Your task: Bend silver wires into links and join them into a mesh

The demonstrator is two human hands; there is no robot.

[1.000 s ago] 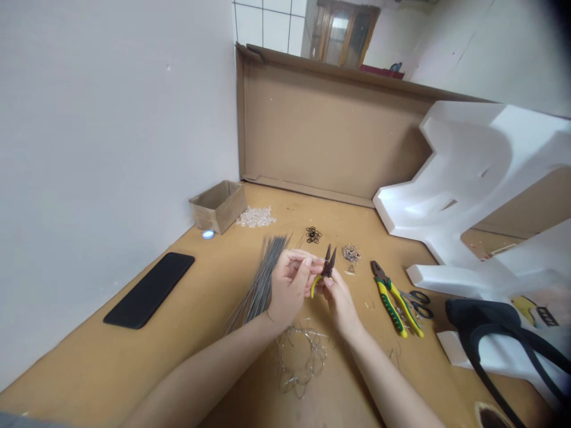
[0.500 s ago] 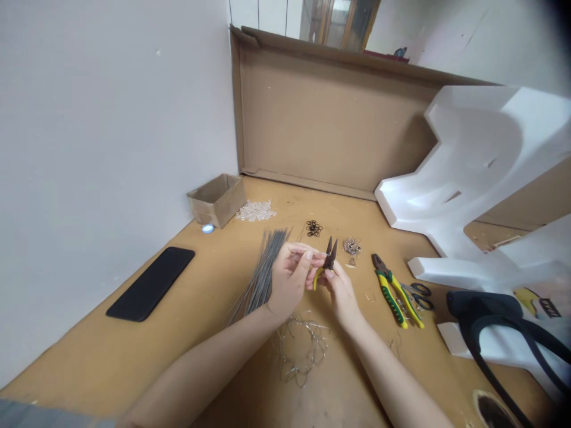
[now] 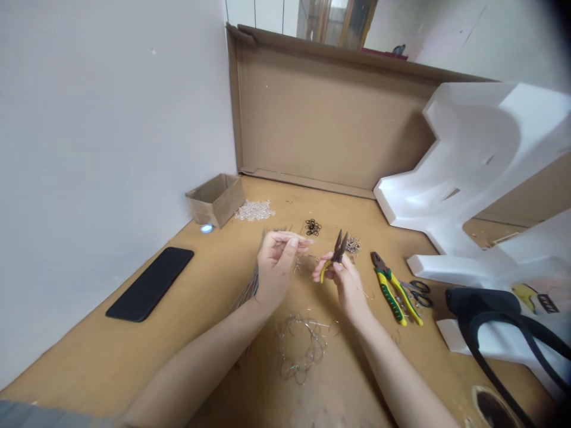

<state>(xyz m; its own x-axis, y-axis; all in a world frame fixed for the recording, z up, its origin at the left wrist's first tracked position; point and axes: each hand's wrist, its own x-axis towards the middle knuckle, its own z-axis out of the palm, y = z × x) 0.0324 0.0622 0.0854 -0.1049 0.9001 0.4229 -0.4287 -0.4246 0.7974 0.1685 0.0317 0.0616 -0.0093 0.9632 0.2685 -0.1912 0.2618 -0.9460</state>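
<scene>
My left hand [image 3: 277, 261] is pinched above the bundle of grey wires [image 3: 250, 291], holding something thin and small at its fingertips that I cannot make out. To its right, my right hand [image 3: 343, 279] is wrapped round small needle-nose pliers [image 3: 339, 249] with yellow handles, their jaws a little apart and pointing up. The two hands are apart. Below them on the table lies a loose ring of bent silver wires [image 3: 303, 349]. Black rings [image 3: 313, 227] and a pile of small metal pieces [image 3: 353, 244] lie just beyond the hands.
A small cardboard box [image 3: 216, 201] stands by clear beads [image 3: 255, 210] at the back left. A black phone [image 3: 150, 284] lies left. Larger green-yellow pliers [image 3: 395, 291], scissors [image 3: 420, 292] and white foam [image 3: 473, 131] are at the right. A cardboard panel [image 3: 330, 119] stands behind.
My hands have moved apart: the left one leftward and slightly up, the right one slightly right with the pliers. The pliers no longer meet the left fingertips.
</scene>
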